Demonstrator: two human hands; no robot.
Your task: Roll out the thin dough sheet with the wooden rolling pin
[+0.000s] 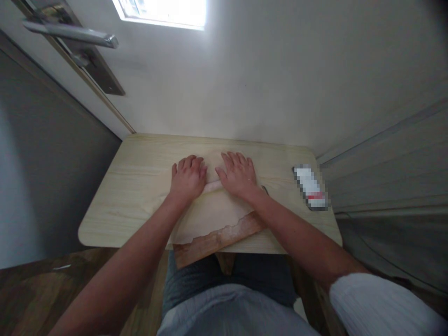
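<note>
A tan sheet with a torn brown edge [217, 219] lies on the small light wooden table [133, 186], its near end hanging over the table's front edge. My left hand [188, 179] rests on the sheet's folded or rolled far part, fingers curled over it. My right hand [238, 175] lies beside it, fingers stretched flat and pressing on the same fold. A pale pink strip [212, 186] shows between the two hands.
A phone-like object, blurred out [311, 187], lies near the table's right edge. The table stands against a white wall. A door with a metal lever handle [75, 33] is at the upper left. Wooden floor shows at the lower left.
</note>
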